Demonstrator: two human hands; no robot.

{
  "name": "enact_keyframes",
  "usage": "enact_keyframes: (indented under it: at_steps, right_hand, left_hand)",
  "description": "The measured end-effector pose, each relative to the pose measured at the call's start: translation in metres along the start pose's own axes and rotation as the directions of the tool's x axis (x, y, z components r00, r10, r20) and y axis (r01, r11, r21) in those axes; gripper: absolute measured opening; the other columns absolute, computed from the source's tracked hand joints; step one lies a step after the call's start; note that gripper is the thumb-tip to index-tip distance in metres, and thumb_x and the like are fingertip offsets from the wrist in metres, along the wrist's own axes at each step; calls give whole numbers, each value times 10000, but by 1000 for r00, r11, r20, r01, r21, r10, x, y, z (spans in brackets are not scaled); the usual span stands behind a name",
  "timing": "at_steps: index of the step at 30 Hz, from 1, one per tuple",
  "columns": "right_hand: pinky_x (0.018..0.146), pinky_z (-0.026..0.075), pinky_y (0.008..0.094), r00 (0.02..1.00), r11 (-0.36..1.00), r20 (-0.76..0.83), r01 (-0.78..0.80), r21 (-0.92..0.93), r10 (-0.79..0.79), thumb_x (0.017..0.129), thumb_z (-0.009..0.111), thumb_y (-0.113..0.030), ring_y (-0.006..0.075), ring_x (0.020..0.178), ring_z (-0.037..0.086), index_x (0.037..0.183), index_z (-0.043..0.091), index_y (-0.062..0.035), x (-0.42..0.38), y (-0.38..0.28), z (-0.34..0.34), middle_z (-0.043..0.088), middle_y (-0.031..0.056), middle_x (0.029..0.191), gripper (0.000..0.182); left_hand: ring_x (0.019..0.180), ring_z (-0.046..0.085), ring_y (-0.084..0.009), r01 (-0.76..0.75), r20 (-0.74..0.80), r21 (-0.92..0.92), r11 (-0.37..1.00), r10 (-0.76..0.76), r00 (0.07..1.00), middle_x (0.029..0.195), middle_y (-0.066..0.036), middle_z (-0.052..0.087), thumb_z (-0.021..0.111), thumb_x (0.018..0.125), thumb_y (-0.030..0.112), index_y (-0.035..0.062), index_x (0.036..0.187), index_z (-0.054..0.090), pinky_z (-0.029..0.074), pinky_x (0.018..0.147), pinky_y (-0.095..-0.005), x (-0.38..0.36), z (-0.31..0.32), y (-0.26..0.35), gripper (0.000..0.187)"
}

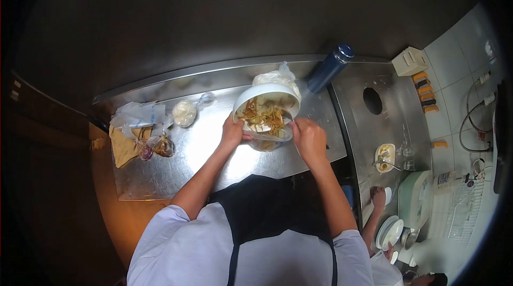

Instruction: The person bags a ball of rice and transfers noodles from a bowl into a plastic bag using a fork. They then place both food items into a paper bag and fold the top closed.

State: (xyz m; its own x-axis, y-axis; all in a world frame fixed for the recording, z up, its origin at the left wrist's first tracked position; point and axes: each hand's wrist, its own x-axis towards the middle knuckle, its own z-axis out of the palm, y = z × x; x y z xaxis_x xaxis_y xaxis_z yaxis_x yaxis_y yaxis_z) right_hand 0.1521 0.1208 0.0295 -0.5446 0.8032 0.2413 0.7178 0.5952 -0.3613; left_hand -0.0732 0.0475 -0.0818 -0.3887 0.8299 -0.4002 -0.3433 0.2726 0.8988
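A white bowl (247, 96) is tilted toward me, with shredded, noodle-like brown and yellow food (270, 118) inside it. Below its lower rim shows a clear plastic bag (275, 137), its mouth against the bowl and some food visible through it. My left hand (233, 132) is closed on the bowl's left side, its fingertips reaching beneath the rim by the bag. At the right, my right hand (310, 137) is closed in a pinch on what looks like the bag's edge; its fingertips are partly hidden.
Behind the bowl sits a white plastic bundle (277, 76). A blue thermos (331, 67) stands right of it. Leftward on the steel table (203, 168) are a round wrapped bundle (184, 113), small food bags (162, 146) and a tan cloth (123, 146). Another person's hand (378, 198) is near stacked plates (390, 231).
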Motion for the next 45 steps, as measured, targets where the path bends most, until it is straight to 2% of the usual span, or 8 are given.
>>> enact_keyframes:
  at_steps: [5, 11, 17, 23, 29, 32, 41, 45]
  right_hand:
    - [707, 552, 451, 940, 969, -240, 227, -100, -245, 823, 655, -14, 367, 826, 675, 1128, 690, -47, 29, -16, 1, 669, 159, 885, 309]
    - [686, 553, 417, 925, 903, 123, 377, -205, -358, 790, 644, -5, 302, 811, 668, 1173, 711, -81, 11, 13, 52, 644, 114, 857, 397]
    - [667, 558, 412, 940, 968, -247, 206, -143, -236, 804, 640, -28, 296, 784, 682, 1121, 739, -103, 28, -10, 12, 662, 118, 831, 340]
    - [658, 562, 427, 958, 943, 136, 275, -186, -252, 773, 673, -16, 322, 756, 685, 1131, 730, -106, 7, 28, 52, 663, 119, 816, 374]
    - [726, 568, 448, 993, 993, -14, 120, -21, -120, 763, 706, -32, 333, 840, 693, 1154, 706, -35, 7, 4, 15, 674, 164, 883, 391]
    - [782, 574, 439, 977, 970, -110, 163, -181, -184, 769, 708, -31, 342, 907, 691, 1177, 683, 22, 5, 2, -5, 684, 185, 984, 413]
    - [692, 585, 352, 988, 907, -36, 124, -402, -151, 795, 659, -80, 263, 817, 706, 1104, 702, 10, -12, 22, 9, 690, 122, 919, 325]
    - [706, 577, 411, 997, 951, 8, 78, -298, -80, 714, 697, -2, 329, 796, 699, 1045, 700, -7, -21, 21, 41, 696, 144, 883, 330]
  left_hand:
    - [680, 738, -295, 9, 40, 22, 1000, -10, 999, 1105, -254, 672, 374, 1030, 35, -33, 1440, 409, 645, 530, -316, 3, -2, -2, 417]
    - [651, 731, -290, 10, 51, 25, 1000, -12, 999, 1128, -257, 674, 408, 1043, 64, -14, 1447, 430, 640, 520, -314, 3, -1, 4, 412]
    - [640, 731, -286, 22, 78, 29, 999, -24, 997, 1133, -261, 675, 435, 1048, 90, -18, 1437, 443, 631, 500, -309, 8, -3, 1, 404]
    - [646, 734, -291, 31, 89, 18, 999, -32, 996, 1118, -271, 675, 434, 1042, 87, -35, 1449, 408, 634, 503, -314, 5, -2, 11, 425]
    - [642, 733, -292, 37, 94, 2, 999, -37, 995, 1118, -273, 675, 440, 1043, 92, -34, 1450, 403, 633, 496, -310, 12, -7, 0, 428]
    - [639, 733, -289, 36, 83, -6, 999, -36, 996, 1116, -266, 678, 449, 1053, 116, -24, 1450, 407, 630, 491, -305, 10, -2, 2, 423]
    - [640, 733, -284, 3, 31, -7, 1000, -3, 1000, 1090, -251, 693, 454, 1053, 121, -20, 1413, 431, 623, 483, -302, 7, 1, 1, 387]
    - [652, 738, -287, -24, 13, 0, 1000, 24, 1000, 1087, -256, 692, 448, 1042, 104, -23, 1407, 433, 622, 483, -300, 10, 1, -4, 387]
